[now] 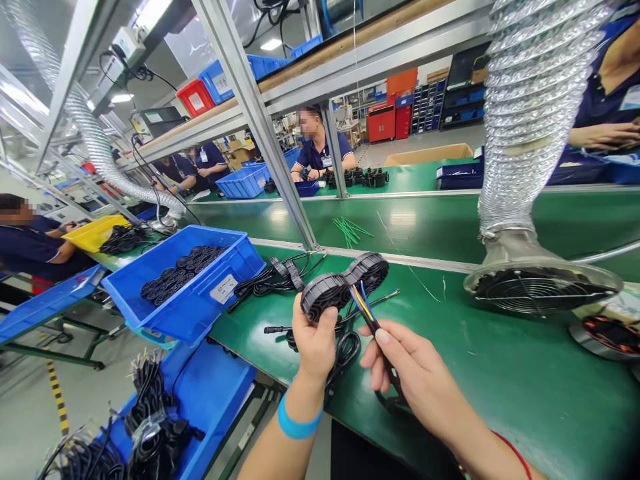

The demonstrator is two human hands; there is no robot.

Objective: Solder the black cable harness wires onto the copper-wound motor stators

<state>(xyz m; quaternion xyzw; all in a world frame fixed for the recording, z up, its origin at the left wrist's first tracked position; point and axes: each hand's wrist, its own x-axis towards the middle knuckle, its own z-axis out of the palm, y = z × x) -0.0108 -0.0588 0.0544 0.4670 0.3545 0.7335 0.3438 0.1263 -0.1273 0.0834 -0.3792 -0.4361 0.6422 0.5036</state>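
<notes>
My left hand (pixel 316 340), with a blue band at the wrist, grips a black plastic housing (pixel 325 293) shaped like two joined rounds. In my right hand (pixel 410 360) is a black cable (pixel 389 370), pinched between thumb and fingers near its stripped end. Thin coloured wires (pixel 363 303), blue, yellow and others, fan out of that end and meet the middle of the housing. Whether they pass into it I cannot tell. Beneath my hands, coiled black cables (pixel 346 353) lie on the green bench (pixel 480 373), one with a connector (pixel 274 329).
A blue bin (pixel 235 263) of black housings (pixel 183 273) stands at left, above a blue tray (pixel 200 393) with bundled cables (pixel 150 400). Green strips (pixel 350 230) lie beyond the metal upright (pixel 270 133). A fume hood (pixel 537 267) hangs at right. Co-workers (pixel 320 147) sit across.
</notes>
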